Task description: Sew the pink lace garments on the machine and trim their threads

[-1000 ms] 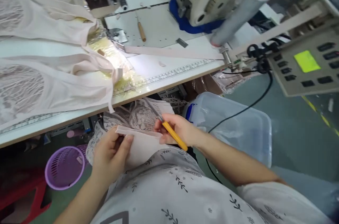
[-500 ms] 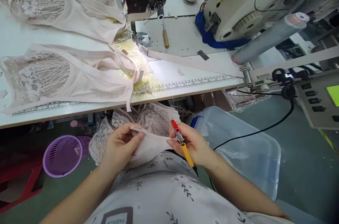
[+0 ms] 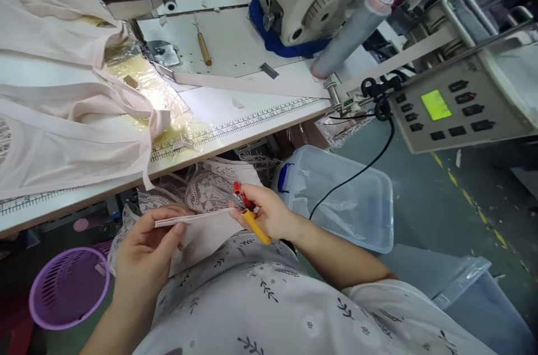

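Observation:
Pale fabric [image 3: 208, 234] with a straight folded edge is stretched between both hands over my lap. My left hand [image 3: 149, 246] pinches its left end between thumb and fingers. At the other end, my right hand [image 3: 269, 212] holds the fabric's corner with thumb and fingertips, along with small scissors [image 3: 255, 226] that have red and yellow handles. The scissor blades point left, above the fabric edge. Patterned lace [image 3: 205, 187] joined to pale cloth lies just beyond the hands, partly under the table edge.
A sewing machine [image 3: 290, 2] stands on the white table [image 3: 218, 108], with pale garments [image 3: 71, 148] at left and a wooden-handled tool [image 3: 204, 48]. A purple basket [image 3: 69, 288] is lower left. A clear bin [image 3: 344, 198] and control panel [image 3: 462, 106] are at right.
The view has swung right, bringing the whole control panel in. The scissors have turned in my right hand, and their blades now show pointing left. Both hands still hold the fabric.

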A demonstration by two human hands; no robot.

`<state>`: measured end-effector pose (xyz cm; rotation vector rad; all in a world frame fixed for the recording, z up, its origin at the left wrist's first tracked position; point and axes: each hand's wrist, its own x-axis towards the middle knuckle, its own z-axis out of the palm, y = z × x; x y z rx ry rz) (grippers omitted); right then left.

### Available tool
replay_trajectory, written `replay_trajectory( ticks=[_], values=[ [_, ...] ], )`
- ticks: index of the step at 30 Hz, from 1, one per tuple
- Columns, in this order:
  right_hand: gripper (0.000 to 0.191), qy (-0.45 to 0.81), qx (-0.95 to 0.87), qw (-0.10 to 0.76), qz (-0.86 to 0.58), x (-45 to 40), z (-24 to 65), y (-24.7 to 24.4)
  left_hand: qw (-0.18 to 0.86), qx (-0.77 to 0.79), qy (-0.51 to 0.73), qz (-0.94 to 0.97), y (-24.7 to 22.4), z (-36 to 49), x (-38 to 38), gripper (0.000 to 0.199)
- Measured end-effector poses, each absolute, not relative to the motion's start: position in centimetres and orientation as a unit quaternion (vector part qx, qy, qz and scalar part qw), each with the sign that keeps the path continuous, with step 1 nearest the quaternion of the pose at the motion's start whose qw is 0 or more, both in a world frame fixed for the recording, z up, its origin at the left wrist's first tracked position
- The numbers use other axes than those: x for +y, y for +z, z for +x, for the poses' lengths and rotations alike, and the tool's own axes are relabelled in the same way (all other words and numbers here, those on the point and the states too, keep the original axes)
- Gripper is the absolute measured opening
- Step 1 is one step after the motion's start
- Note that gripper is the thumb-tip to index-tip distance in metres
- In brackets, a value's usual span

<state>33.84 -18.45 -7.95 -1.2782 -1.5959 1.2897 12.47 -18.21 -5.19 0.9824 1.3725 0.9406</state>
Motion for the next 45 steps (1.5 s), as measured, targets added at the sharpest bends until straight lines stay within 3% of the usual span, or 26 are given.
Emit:
replay_trajectory(
  ticks=[5, 8, 10, 13, 21, 29, 38, 41, 45],
  values=[
    [0.021, 0.498, -0.617, 0.357, -0.495, -18.3, 33.6, -7.5, 0.401, 0.588, 0.366, 0.599, -5.2, 11.3, -17.5, 0.016],
    [0.024, 0.510, -0.647, 0.343, -0.451, -17.9, 33.8, -6.6, 0.237, 0.455, 0.310, 0.800, -4.5, 11.2, -16.5, 0.025],
    [0.027, 0.517, -0.665, 0.332, -0.425, -17.6, 33.9, -6.0, 0.204, 0.335, 0.267, 0.880, -3.9, 11.9, -15.9, 0.025],
    [0.028, 0.533, -0.654, 0.320, -0.432, -17.7, 33.7, -5.7, 0.278, 0.283, 0.191, 0.898, -3.7, 13.2, -15.3, 0.015],
    [0.041, 0.671, -0.479, 0.326, -0.462, -18.4, 32.9, -6.0, 0.653, 0.416, 0.158, 0.613, -5.8, 13.3, -15.7, 0.029],
    [0.047, 0.687, -0.512, 0.274, -0.436, -19.3, 33.6, -7.0, 0.661, 0.458, 0.236, 0.546, -6.0, 13.2, -16.0, 0.022],
    [0.030, 0.591, -0.527, 0.312, -0.524, -19.8, 31.7, -6.5, 0.588, 0.484, 0.270, 0.590, -5.6, 13.3, -16.1, 0.015],
    [0.030, 0.664, -0.469, 0.284, -0.509, -20.0, 31.7, -5.8, 0.655, 0.465, 0.233, 0.549, -5.3, 13.0, -16.1, 0.020],
    [0.045, 0.731, -0.441, 0.239, -0.462, -19.9, 32.9, -5.3, 0.747, 0.466, 0.199, 0.430, -5.9, 13.1, -16.6, 0.027]
  ],
)
